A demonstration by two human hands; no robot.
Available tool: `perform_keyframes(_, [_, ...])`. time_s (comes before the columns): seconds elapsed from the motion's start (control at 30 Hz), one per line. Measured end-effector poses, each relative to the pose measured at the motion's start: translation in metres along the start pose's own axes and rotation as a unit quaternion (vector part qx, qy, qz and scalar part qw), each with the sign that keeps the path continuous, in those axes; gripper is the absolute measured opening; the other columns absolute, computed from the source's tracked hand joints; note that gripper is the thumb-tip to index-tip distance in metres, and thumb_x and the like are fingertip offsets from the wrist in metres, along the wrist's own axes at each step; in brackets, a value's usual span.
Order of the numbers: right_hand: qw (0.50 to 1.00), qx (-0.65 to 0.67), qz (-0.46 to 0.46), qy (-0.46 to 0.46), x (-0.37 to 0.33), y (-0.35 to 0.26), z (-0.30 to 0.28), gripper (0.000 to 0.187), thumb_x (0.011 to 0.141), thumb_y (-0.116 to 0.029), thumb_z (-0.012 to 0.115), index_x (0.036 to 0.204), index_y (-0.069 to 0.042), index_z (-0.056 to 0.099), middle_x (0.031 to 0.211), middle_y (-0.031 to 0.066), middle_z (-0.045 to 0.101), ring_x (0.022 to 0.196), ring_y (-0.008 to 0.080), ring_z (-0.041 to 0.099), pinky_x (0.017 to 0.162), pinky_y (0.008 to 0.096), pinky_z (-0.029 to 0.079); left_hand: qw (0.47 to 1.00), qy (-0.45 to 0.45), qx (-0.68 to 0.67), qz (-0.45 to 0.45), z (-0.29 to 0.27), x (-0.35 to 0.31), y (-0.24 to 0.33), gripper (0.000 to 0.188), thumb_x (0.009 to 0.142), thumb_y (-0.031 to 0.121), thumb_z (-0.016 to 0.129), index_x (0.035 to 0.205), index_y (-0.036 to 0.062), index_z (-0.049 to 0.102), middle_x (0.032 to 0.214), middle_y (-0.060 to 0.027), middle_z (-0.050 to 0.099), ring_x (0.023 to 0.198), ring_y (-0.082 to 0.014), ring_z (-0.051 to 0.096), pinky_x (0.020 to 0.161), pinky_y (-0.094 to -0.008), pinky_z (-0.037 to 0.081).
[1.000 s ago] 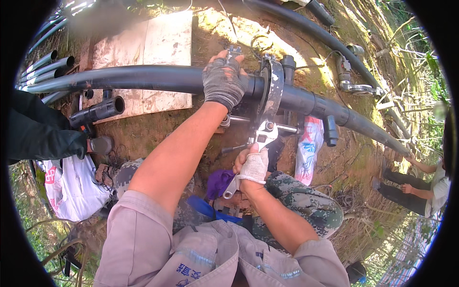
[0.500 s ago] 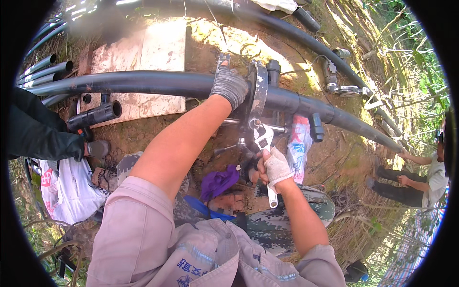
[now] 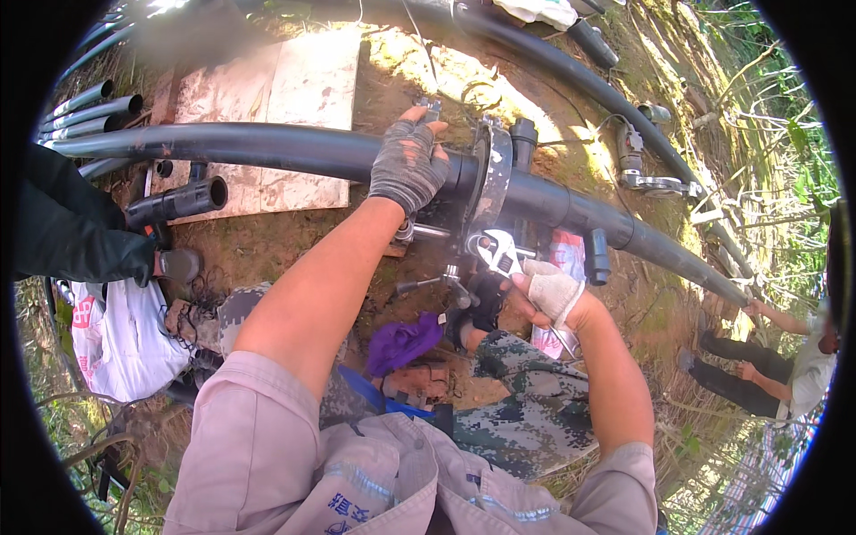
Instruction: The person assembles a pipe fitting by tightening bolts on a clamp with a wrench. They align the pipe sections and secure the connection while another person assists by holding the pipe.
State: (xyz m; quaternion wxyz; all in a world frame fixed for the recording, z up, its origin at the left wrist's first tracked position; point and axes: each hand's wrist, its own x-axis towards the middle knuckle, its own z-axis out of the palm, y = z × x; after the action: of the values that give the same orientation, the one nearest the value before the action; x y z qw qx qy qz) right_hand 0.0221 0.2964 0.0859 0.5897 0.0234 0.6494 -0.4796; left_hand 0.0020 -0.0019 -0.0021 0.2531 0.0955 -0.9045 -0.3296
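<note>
A black plastic pipe runs across in front of me, with a metal ring clamp around it. My left hand, in a grey glove, is closed over the pipe just left of the clamp. Its fingertips are beside a small metal piece at the pipe's far side. My right hand, in a pale fingerless glove, grips an adjustable wrench. The wrench's jaws are at the lower end of the clamp, by a metal rod; whether they sit on a nut I cannot tell.
A pale board lies behind the pipe. A black pipe fitting is at the left, near a person's dark sleeve. Another person holds the pipe's far right end. A purple cloth and white sacks lie nearby.
My right hand and the wrench have moved slightly right, and the wrench's handle has swung to the right. My left hand has shifted a little left along the pipe, its fingers now more spread.
</note>
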Motion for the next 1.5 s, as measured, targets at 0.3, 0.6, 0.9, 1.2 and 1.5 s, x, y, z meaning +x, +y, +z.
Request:
perform_keyframes(0.3, [0.993,0.096,0.024,0.062,0.007,0.028,0.027,0.032,0.106,-0.034,0.053,0.113,-0.002,0.052,0.060,0.0047,0.049,0.038,0.0134,0.040,0.035,0.0280,0.033,1.000,-0.002,-0.016,0.000,-0.001,0.000,0.000,0.038,0.081,0.006,0.065,0.118,0.0122,0.069,0.141,-0.0163,0.054,0.127,-0.0351,0.054,0.110,-0.0427,0.045])
perform_keyframes(0.6, [0.987,0.163,-0.010,-0.001,0.015,0.036,0.027,0.024,0.105,-0.029,0.055,0.110,-0.005,0.052,0.061,0.0033,0.047,0.041,0.0121,0.039,0.037,0.0290,0.028,0.999,-0.007,-0.031,0.022,0.006,0.003,-0.009,0.037,0.081,0.005,0.062,0.118,0.0089,0.068,0.137,-0.0171,0.055,0.126,-0.0359,0.055,0.111,-0.0434,0.045])
perform_keyframes(0.9, [0.974,0.220,-0.047,0.034,0.023,0.054,0.043,0.012,0.103,-0.019,0.056,0.111,-0.011,0.053,0.059,-0.0013,0.045,0.041,0.0096,0.040,0.036,0.0269,0.029,1.000,0.006,-0.020,-0.009,0.006,0.004,-0.003,0.035,0.081,0.006,0.063,0.114,0.0103,0.070,0.137,-0.0155,0.058,0.127,-0.0344,0.055,0.110,-0.0436,0.045])
perform_keyframes(1.2, [0.819,0.473,-0.243,0.215,0.090,0.073,0.170,0.015,0.107,-0.025,0.052,0.109,-0.011,0.048,0.060,0.0000,0.044,0.040,0.0123,0.041,0.035,0.0284,0.034,1.000,0.001,-0.018,0.003,0.009,0.002,-0.010,0.040,0.078,0.004,0.063,0.117,0.0104,0.070,0.138,-0.0170,0.057,0.128,-0.0356,0.054,0.112,-0.0433,0.043])
perform_keyframes(1.5, [0.901,0.381,-0.144,0.151,0.039,0.087,0.136,0.026,0.108,-0.034,0.048,0.111,-0.008,0.049,0.060,0.0023,0.045,0.036,0.0137,0.039,0.034,0.0293,0.032,0.999,-0.023,-0.044,0.014,0.006,0.005,-0.013,0.042,0.078,0.003,0.062,0.118,0.0085,0.069,0.139,-0.0172,0.054,0.131,-0.0356,0.050,0.114,-0.0432,0.041])
